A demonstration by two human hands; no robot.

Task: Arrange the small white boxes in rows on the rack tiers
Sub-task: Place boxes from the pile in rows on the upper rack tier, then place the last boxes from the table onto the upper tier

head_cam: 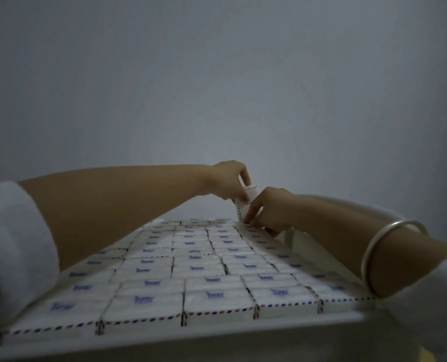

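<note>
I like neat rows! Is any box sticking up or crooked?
Only at the far right corner: a few upright boxes lean there, gripped by the left hand and right hand, not yet laid down. The flat boxes sit in fairly even rows, with small gaps.

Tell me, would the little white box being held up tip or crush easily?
Probably light: fingertips alone lift the white box. Its straight edges suggest fairly stiff card. On end it may tip; the flat rows look stable.

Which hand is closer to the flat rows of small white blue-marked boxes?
Right hand: it reaches down to the rows. Left hand grips the held boxes higher up.
</note>
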